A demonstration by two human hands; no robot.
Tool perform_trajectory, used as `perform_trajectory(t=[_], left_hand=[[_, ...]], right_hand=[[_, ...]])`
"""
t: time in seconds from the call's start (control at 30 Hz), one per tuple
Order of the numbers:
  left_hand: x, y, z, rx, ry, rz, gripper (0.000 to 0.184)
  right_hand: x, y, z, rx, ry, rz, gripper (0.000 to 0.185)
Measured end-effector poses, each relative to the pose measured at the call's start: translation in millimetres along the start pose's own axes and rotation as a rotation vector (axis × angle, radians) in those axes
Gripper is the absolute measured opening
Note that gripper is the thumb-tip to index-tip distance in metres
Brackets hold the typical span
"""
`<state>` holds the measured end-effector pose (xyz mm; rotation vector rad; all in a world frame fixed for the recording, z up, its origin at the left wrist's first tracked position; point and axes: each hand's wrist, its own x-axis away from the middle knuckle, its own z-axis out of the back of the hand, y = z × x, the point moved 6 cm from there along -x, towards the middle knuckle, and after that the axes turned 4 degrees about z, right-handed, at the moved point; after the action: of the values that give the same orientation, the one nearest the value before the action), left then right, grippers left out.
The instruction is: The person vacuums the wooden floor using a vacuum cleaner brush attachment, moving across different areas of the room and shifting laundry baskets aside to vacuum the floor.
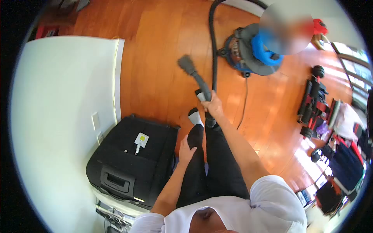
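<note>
My right hand [213, 105] is wrapped round the grey vacuum wand [201, 83], which has a brush head at its far end, slightly blurred and over the wooden floor. From the wand's near end a black hose [214, 58] seems to run up toward the canister vacuum [248, 50], a grey and blue drum on small casters. My left hand [187, 150] rests on my left thigh near the knee, fingers spread and nothing in them. Close beside it lies a black suitcase [151, 159] with a white and yellow-green tag [142, 140].
A white wall [70, 85] with outlets stands at the left. A thin cord [244, 105] trails across the wooden floor [163, 46] from the vacuum. Black and red equipment [312, 101] and piled clothes [347, 163] line the right side. A blurred patch covers part of the vacuum's top.
</note>
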<state>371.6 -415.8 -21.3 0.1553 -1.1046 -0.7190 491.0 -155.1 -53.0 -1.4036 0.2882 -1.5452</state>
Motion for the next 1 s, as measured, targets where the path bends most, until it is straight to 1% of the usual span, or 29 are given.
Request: perform_trajectory(t=[0.03,0.07,0.1,0.13,0.17,0.23,0.27,0.37,0.4,0.43,0.47,0.5,0.57,0.6,0.7,0.73,0.77,0.83,0.87,0.93,1.0], left_hand=[[6,6,11,0.035,0.013,-0.009,0.092],[13,13,21,0.068,0.022,-0.016,0.094],[23,19,31,0.100,0.028,-0.018,0.095],[33,35,44,0.061,0.031,-0.054,0.100],[43,52,54,0.091,0.003,-0.085,0.101],[64,85,72,0.150,-0.049,-0.137,0.102],[72,94,76,0.164,-0.030,-0.209,0.097],[75,108,54,0.401,-0.328,-0.402,0.080],[68,122,46,0.256,-0.146,-0.643,0.059],[72,139,44,0.190,-0.019,-0.781,0.058],[71,148,43,0.227,0.012,-0.799,0.057],[74,160,47,0.299,0.027,-0.786,0.056],[75,176,57,0.561,-0.008,-0.669,0.054],[77,184,65,0.701,-0.014,-0.610,0.054],[89,220,83,1.070,-0.005,-0.490,0.051],[91,233,91,1.108,0.009,-0.507,0.050],[94,246,98,1.148,0.032,-0.526,0.049],[94,269,115,1.076,0.108,-0.656,0.047],[94,280,122,0.995,0.183,-0.748,0.045],[98,300,133,0.833,0.344,-0.922,0.043],[111,328,144,0.655,0.530,-0.995,0.043]], right_hand=[[23,-23,8,0.092,0.023,0.125,0.051],[50,-37,17,0.158,-0.036,0.158,0.052],[80,-64,26,0.254,-0.008,0.310,0.046],[110,-85,34,0.280,-0.035,0.343,0.042],[140,-105,40,0.306,-0.064,0.377,0.038],[193,-148,51,0.318,-0.077,0.530,0.034],[215,-166,54,0.320,-0.091,0.577,0.033],[271,-220,59,0.181,-0.083,0.701,0.036],[281,-232,59,0.124,-0.063,0.710,0.037],[289,-244,58,0.068,-0.048,0.724,0.037],[297,-255,59,0.011,-0.038,0.740,0.038],[305,-264,62,-0.047,-0.005,0.725,0.038],[320,-279,74,-0.162,0.052,0.690,0.038],[322,-283,84,-0.208,0.033,0.649,0.043],[342,-298,143,-0.348,0.131,0.626,0.049],[340,-295,153,-0.425,0.113,0.639,0.053],[340,-290,162,-0.547,0.087,0.658,0.050],[347,-285,184,-0.792,0.031,0.694,0.044],[355,-282,201,-0.808,-0.003,0.667,0.042],[356,-268,224,-0.905,-0.019,0.730,0.039],[364,-256,249,-1.018,-0.018,0.757,0.037]])
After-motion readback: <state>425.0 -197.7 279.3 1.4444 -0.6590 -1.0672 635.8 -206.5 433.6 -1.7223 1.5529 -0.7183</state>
